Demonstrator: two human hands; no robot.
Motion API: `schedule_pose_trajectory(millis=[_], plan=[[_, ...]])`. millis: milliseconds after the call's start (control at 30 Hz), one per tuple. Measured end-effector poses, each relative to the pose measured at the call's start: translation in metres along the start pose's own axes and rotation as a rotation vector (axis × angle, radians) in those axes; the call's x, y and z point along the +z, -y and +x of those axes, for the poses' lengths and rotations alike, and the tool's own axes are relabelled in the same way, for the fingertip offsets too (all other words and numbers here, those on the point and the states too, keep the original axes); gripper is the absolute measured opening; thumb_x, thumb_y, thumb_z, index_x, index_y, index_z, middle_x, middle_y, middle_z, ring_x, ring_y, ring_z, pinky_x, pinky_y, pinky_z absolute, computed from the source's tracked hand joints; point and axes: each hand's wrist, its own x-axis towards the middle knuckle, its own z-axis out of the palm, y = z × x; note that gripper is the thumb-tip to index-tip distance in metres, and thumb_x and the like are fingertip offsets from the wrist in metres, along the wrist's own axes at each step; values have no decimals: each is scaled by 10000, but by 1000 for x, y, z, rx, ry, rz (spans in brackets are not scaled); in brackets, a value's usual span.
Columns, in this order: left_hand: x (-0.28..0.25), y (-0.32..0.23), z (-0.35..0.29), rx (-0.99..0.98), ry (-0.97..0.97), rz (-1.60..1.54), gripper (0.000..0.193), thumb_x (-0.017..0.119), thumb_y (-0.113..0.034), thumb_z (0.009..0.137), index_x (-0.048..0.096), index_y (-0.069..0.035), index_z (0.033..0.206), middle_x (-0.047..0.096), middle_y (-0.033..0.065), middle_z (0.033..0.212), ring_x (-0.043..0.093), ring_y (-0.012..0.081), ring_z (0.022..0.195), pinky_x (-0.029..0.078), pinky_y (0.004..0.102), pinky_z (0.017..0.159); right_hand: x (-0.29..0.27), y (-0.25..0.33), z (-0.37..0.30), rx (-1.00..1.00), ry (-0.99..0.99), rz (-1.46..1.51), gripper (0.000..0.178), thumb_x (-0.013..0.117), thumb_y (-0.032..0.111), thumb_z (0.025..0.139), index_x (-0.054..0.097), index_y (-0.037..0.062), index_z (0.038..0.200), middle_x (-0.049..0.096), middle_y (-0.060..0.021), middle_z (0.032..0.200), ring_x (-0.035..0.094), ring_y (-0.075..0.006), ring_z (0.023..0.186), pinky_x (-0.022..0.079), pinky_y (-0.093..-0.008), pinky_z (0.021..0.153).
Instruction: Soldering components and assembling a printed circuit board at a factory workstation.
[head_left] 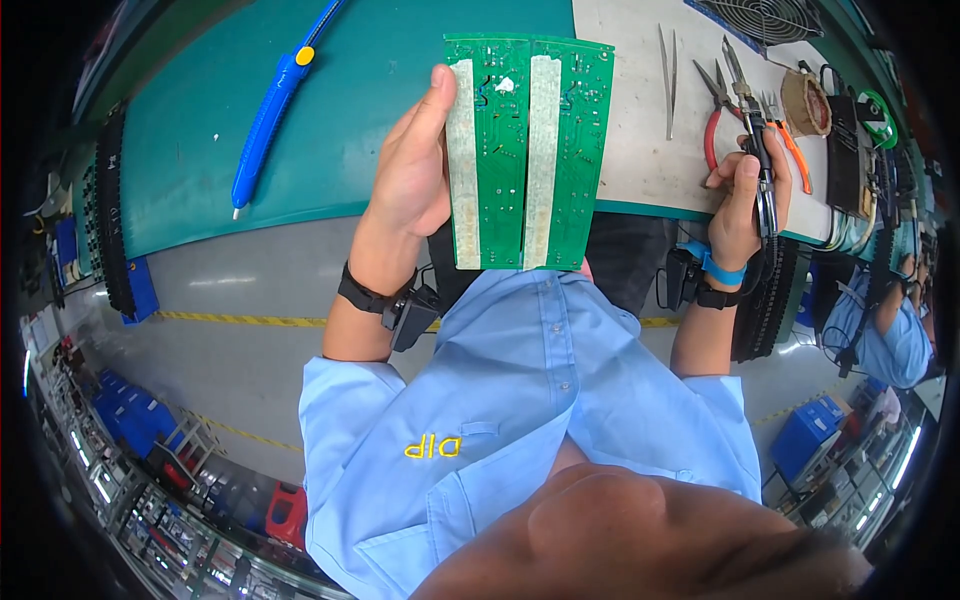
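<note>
A green circuit board (505,170), a joined pair of panels with two pale tape strips (463,160) running lengthwise, stands in front of my body above the bench's front edge. My left hand (415,165) is closed on its left edge, thumb up along the side. At the right of the bench my right hand (745,200) is wrapped round a long black-handled tool (765,200) with a slim metal end pointing away from me; its exact kind is hard to make out. Beside that hand lie red-handled pliers (712,130) and orange-handled cutters (797,155).
A blue desoldering pump (268,130) lies on the green mat (380,60) at left. Metal tweezers (669,85) rest on the pale sheet (630,130). At right are a brown round container (806,103), a black box (847,150), a fan (765,18) and another person (880,330).
</note>
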Motion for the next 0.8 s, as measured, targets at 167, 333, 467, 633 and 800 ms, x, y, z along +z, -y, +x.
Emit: schedule_pose_trajectory(millis=[167,333,467,633,800], plan=[[1,0,1,15,4,-5,532,369,-439,1126,552,-16,1392,677,126,1292,699,208,1134,603,367,949,0,0,0,-15,-3,11,419,575,147,1067,492,-36,1435,656,-199,1127,620,-149,762,547,-293,638],[1,0,1,14,-3,3,535,373,-443,1124,554,-12,1386,679,129,1288,700,214,1135,607,375,944,0,0,-1,-4,-16,0,418,577,147,1066,495,-34,1434,652,-200,1131,626,-149,765,550,-292,640],[0,0,0,11,-10,-17,538,373,-443,1124,554,-8,1383,678,134,1290,701,222,1139,609,383,945,7,1,2,-29,-75,48,425,648,174,1022,551,-38,1378,677,-114,870,625,-130,666,532,-270,634],[-3,1,2,13,6,-52,540,373,-442,1124,551,-3,1383,675,138,1295,701,229,1141,609,389,948,7,1,2,-22,-89,66,426,651,170,1019,551,-39,1377,677,-111,857,626,-129,666,532,-271,634],[-4,0,1,19,39,-62,535,371,-437,1125,546,-6,1390,671,136,1305,696,229,1150,601,390,962,7,1,2,-30,-86,69,427,651,170,1019,550,-41,1377,676,-108,844,626,-131,664,528,-268,637]])
